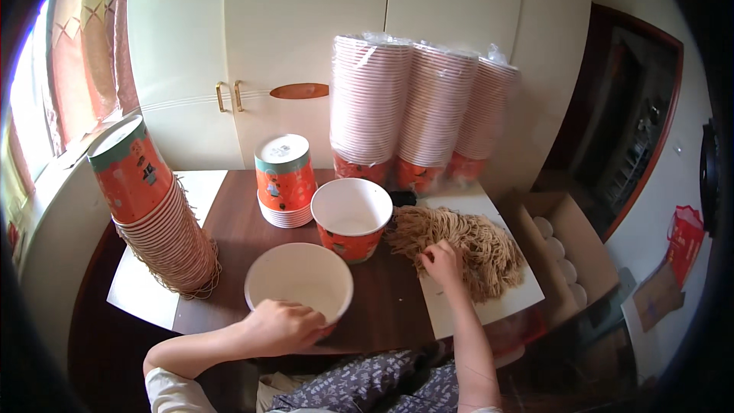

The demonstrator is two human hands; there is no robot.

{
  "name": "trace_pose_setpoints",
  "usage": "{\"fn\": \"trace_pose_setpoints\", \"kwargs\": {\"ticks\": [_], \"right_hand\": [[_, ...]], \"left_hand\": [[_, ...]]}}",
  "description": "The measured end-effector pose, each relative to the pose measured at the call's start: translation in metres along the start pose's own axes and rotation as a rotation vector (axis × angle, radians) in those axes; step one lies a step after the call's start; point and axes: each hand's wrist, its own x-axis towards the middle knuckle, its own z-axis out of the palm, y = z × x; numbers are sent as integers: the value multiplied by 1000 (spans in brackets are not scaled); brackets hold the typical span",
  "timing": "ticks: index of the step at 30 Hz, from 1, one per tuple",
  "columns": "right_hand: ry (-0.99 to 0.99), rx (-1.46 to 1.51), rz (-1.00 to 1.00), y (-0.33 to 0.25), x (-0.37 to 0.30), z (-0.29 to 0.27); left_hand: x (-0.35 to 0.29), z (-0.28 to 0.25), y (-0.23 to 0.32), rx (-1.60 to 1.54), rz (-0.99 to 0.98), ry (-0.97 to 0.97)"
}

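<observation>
A paper bucket (300,283) with a pale inside stands open end up at the table's near edge. Over its front rim, my left hand (284,326) is closed with curled fingers, gripping the rim. To the right, my right hand (443,262) pinches at the near left side of a loose pile of tan cords (478,248); its fingertips are pressed together on cord there. Just behind the first bucket stands another orange paper bucket (352,218), also open end up. What lies under my left fingers is hidden.
A tall leaning stack of upturned buckets (164,222) with cords hanging round it is at left. A short upturned stack (284,183) stands mid-table. Plastic-wrapped bucket stacks (405,107) rise at the back, before a cream cabinet (306,23). A cardboard box (581,237) sits at right.
</observation>
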Motion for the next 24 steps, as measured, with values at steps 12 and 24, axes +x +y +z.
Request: {"fn": "trace_pose_setpoints", "kwargs": {"ticks": [12, 24], "right_hand": [[100, 917, 371, -26, 27, -19], [87, 933, 109, -91, 24, -86]], "left_hand": [[68, -2, -2, 63, 55, 80], [152, 36, -38, -508, -78, 176]]}}
